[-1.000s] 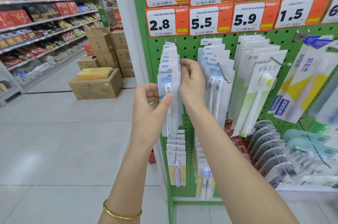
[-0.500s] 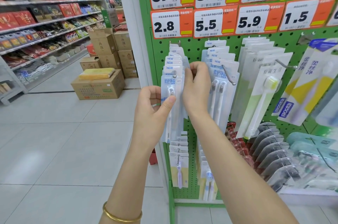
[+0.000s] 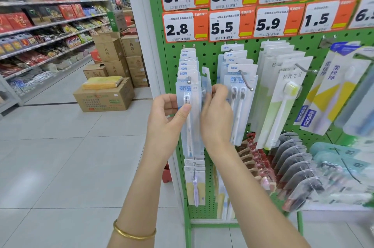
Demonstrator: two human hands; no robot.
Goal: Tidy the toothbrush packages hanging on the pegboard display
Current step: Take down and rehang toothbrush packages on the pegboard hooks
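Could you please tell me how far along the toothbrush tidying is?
Looks done: the twin-brush packs hang in line on their peg. In hand: the left hand pinches the front single-brush pack, while the right hand holds a loose pack off the peg. Left: rehanging it, and the tilted FROG packs.

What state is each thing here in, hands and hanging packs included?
Left hand: pinching the front single-brush pack, which hangs on its peg.
Right hand: gripping a loose pack, off the pegs.
Twin-brush packs: hanging on their peg.
Cardboard box: closed.
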